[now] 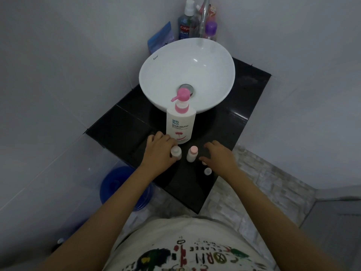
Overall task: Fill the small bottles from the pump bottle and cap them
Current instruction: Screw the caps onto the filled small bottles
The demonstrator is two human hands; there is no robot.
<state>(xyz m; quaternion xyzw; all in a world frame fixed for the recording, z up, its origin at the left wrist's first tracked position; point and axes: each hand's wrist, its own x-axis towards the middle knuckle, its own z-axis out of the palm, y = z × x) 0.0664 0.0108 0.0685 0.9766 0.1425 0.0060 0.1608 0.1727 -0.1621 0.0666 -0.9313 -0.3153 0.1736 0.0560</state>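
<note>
A white pump bottle [180,124] with a pink pump head stands on the black counter [121,130] in front of the basin. Just before it are two small bottles. The left small bottle [176,152] has a whitish top, and my left hand [159,151] is wrapped around its side. The right small bottle [192,153] wears a pink cap and stands free. My right hand [218,156] hovers with spread fingers just right of it, holding nothing. A small white cap [207,171] lies on the counter below my right hand's fingers.
A white round basin [156,75] fills the counter's back. Behind it stand a mouthwash bottle [185,22], a purple-capped bottle [211,29], a blue pouch [161,39] and the tap [204,16]. A blue bucket [117,186] sits on the floor at left.
</note>
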